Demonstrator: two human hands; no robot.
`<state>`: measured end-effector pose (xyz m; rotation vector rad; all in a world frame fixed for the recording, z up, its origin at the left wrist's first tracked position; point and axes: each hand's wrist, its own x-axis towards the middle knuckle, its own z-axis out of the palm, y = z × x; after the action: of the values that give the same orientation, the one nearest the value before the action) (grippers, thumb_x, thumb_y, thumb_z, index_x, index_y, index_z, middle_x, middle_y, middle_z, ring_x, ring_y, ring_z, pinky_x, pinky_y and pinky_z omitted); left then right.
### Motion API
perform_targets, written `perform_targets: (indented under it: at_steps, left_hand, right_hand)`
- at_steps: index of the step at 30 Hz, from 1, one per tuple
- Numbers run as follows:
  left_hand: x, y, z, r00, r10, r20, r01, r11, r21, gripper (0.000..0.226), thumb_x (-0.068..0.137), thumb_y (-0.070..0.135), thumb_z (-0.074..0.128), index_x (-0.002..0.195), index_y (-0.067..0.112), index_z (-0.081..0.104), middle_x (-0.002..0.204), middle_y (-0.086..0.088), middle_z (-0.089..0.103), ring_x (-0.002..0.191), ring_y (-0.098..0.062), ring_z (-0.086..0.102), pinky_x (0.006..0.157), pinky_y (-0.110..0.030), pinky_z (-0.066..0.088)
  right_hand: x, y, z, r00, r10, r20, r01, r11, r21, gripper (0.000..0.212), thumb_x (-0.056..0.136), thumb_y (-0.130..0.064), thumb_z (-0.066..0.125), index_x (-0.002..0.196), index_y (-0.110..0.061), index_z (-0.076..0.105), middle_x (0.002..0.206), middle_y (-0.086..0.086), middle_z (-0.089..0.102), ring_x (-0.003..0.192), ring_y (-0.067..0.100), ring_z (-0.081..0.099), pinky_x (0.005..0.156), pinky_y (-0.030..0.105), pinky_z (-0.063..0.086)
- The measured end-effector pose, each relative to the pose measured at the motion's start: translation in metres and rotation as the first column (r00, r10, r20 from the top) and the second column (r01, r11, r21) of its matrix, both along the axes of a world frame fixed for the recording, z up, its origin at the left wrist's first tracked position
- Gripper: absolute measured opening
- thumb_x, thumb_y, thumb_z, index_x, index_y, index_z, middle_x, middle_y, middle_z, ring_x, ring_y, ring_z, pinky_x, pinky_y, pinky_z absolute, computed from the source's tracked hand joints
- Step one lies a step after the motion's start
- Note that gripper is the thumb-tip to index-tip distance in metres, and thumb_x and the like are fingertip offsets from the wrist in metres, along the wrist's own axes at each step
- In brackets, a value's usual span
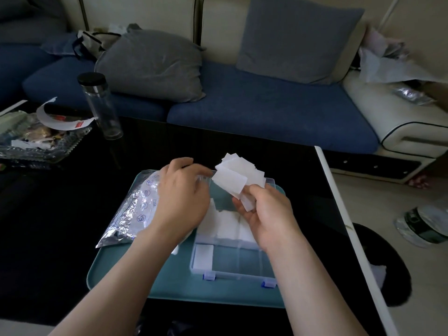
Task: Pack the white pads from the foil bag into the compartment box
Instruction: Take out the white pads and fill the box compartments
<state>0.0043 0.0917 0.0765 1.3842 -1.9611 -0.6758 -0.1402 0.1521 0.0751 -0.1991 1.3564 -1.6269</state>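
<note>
A clear compartment box (234, 271) with blue latches stands on a teal tray (135, 270). White pads (226, 226) fill its middle row, and one more pad (203, 258) lies in a front left compartment. My right hand (264, 214) grips a fanned bunch of white pads (236, 175) above the box. My left hand (181, 192) hovers just left of that bunch, fingers curled and blurred, its fingertips near the pads. The silver foil bag (131, 214) lies on the tray's left side, partly under my left wrist.
The tray sits on a black table (60, 214) whose white edge (339, 214) runs along the right. A clear bottle with a black cap (100, 105) and a dish of litter (36, 139) stand at the back left. A blue sofa (266, 112) lies beyond.
</note>
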Motion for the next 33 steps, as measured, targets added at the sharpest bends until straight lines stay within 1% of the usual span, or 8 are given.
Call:
perform_targets:
  at_steps: [3,6,11,14,17,20,26,33]
  left_hand:
    - [-0.015,0.004,0.011,0.850,0.071,-0.522,0.112,0.944,0.310,0.023,0.103,0.034,0.057,0.104,0.024,0.077,0.105,0.003,0.075,0.104,-0.012,0.069,0.091,-0.034,0.053]
    - [-0.026,0.007,0.012,0.655,0.161,-0.738,0.360,0.793,0.492,0.043,0.093,0.049,0.071,0.121,0.016,0.071,0.114,-0.007,0.078,0.107,-0.022,0.075,0.096,-0.040,0.056]
    - [-0.036,0.016,0.021,0.548,0.258,-0.796,0.473,0.689,0.549,0.021,0.105,0.019,0.061,0.116,0.005,0.072,0.112,-0.017,0.079,0.105,-0.031,0.077,0.093,-0.041,0.062]
    - [-0.036,0.014,0.018,0.504,0.303,-0.809,0.491,0.669,0.557,0.020,0.107,0.015,0.055,0.117,0.005,0.070,0.113,-0.018,0.078,0.106,-0.031,0.076,0.094,-0.046,0.062]
    - [-0.033,0.010,0.017,0.502,0.345,-0.793,0.511,0.621,0.594,0.026,0.108,0.014,0.053,0.128,0.003,0.065,0.120,-0.020,0.075,0.114,-0.035,0.073,0.097,-0.051,0.059]
    - [-0.031,0.011,0.019,0.529,0.346,-0.775,0.553,0.552,0.624,0.033,0.106,0.019,0.053,0.132,0.002,0.065,0.126,-0.022,0.073,0.117,-0.035,0.071,0.098,-0.049,0.059]
    - [-0.027,0.016,0.019,0.463,0.359,-0.810,0.697,0.418,0.583,0.077,0.103,0.069,0.035,0.110,0.006,0.078,0.114,-0.017,0.074,0.105,-0.028,0.073,0.097,-0.045,0.055]
    - [-0.024,0.014,0.015,0.575,0.307,-0.758,0.649,0.392,0.652,0.076,0.105,0.064,0.031,0.121,0.005,0.075,0.118,-0.017,0.075,0.101,-0.025,0.076,0.079,-0.039,0.063]
  right_hand:
    - [0.000,-0.001,0.001,0.995,-0.038,0.090,0.042,0.998,-0.048,0.030,0.095,0.006,0.065,0.122,-0.004,0.071,0.113,0.013,0.080,0.099,0.029,0.077,0.073,0.033,0.063]
    - [0.003,0.001,0.004,0.982,-0.011,0.187,0.030,0.994,-0.101,0.029,0.096,0.003,0.064,0.124,-0.003,0.070,0.115,0.017,0.078,0.104,0.031,0.077,0.076,0.034,0.063]
    - [0.015,0.009,0.011,0.992,0.112,0.062,-0.108,0.992,-0.067,0.022,0.096,-0.006,0.069,0.118,-0.006,0.074,0.103,0.013,0.081,0.094,0.026,0.080,0.074,0.032,0.065]
    - [0.016,0.013,0.014,0.964,0.113,-0.240,-0.106,0.993,0.042,0.022,0.092,-0.017,0.078,0.113,-0.020,0.074,0.092,-0.002,0.082,0.085,0.013,0.079,0.070,0.025,0.061]
    - [0.011,0.018,0.010,0.792,0.045,-0.609,0.030,0.993,0.112,0.034,0.089,-0.025,0.079,0.119,-0.033,0.066,0.099,-0.007,0.075,0.084,0.007,0.072,0.073,0.023,0.056]
    - [0.004,0.024,0.009,0.469,-0.001,-0.883,0.021,1.000,0.010,0.037,0.094,-0.024,0.074,0.129,-0.034,0.064,0.112,-0.008,0.055,0.095,0.003,0.058,0.075,0.010,0.048]
    - [0.013,0.022,0.000,0.312,0.105,-0.944,-0.155,0.986,0.059,0.036,0.091,-0.044,0.080,0.124,-0.031,0.073,0.107,-0.016,0.059,0.103,0.002,0.059,0.090,0.017,0.047]
    - [0.015,0.020,0.005,0.465,0.130,-0.875,-0.266,0.964,0.002,0.014,0.093,-0.022,0.082,0.105,-0.022,0.076,0.095,-0.014,0.075,0.090,0.001,0.071,0.078,0.018,0.058]
